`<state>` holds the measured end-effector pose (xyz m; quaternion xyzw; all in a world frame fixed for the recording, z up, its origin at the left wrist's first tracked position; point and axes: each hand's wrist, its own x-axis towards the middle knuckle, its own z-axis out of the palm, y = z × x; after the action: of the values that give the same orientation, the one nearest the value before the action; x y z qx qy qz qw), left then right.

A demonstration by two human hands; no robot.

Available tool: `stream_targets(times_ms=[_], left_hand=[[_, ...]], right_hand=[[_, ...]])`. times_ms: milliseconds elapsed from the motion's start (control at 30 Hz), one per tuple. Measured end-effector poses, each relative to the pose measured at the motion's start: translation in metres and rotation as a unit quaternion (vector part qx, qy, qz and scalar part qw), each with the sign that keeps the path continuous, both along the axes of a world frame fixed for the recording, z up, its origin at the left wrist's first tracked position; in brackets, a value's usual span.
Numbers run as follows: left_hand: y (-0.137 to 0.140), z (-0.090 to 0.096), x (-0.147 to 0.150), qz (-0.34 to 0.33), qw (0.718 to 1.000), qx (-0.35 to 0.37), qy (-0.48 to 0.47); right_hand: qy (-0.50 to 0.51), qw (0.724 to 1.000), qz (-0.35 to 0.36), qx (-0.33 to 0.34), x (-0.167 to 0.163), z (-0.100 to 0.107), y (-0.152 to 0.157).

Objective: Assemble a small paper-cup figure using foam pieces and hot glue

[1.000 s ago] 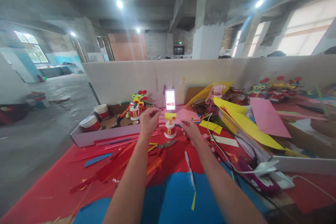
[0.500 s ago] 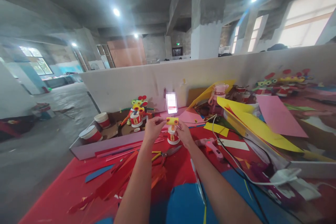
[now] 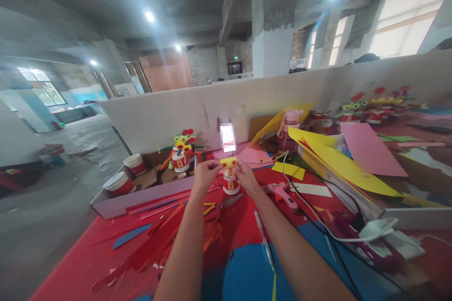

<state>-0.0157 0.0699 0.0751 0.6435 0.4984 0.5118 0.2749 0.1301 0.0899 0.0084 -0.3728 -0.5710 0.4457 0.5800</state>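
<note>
Between my hands is a yellow paper head (image 3: 229,163) with dark-centred orange rounds at its ends. It sits above a red-and-white paper cup (image 3: 231,186) standing on the red table. My left hand (image 3: 206,175) pinches the head's left end with thumb and fingertips. My right hand (image 3: 246,177) is closed at the head's right end, close to the spot where head and cup meet. Its fingertips are partly hidden. Scissors (image 3: 226,203) with yellow handles lie just in front of the cup. A pink glue gun (image 3: 285,196) rests to the right.
Finished cup figures (image 3: 181,155) and white tubs (image 3: 120,183) stand at the left. A lit phone screen (image 3: 228,138) is behind the cup. Cables, a power strip (image 3: 379,230), yellow sheets (image 3: 339,164) and a pen (image 3: 264,240) lie on the right. Red paper scraps (image 3: 155,240) cover the left front.
The view has shifted slightly, so most things sit a little further left. Both hands keep their hold, and the yellow head looks slightly more tilted.
</note>
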Motion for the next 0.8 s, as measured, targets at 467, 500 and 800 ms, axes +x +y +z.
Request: stream_targets(times_ms=[467,500,800], left_hand=[[0.002,-0.007,0.004,0.029,0.999,-0.040,0.013],[0.002,-0.007,0.004,0.032,0.999,-0.039,0.017],[0.011,-0.020,0.002,0.077,0.994,-0.018,0.075]], right_hand=[[0.072,0.997,0.036,0.011,-0.005,-0.006,0.004],[0.076,0.996,0.040,0.012,-0.004,-0.006,0.004],[0.115,0.991,0.072,-0.010,-0.004,-0.002,0.000]])
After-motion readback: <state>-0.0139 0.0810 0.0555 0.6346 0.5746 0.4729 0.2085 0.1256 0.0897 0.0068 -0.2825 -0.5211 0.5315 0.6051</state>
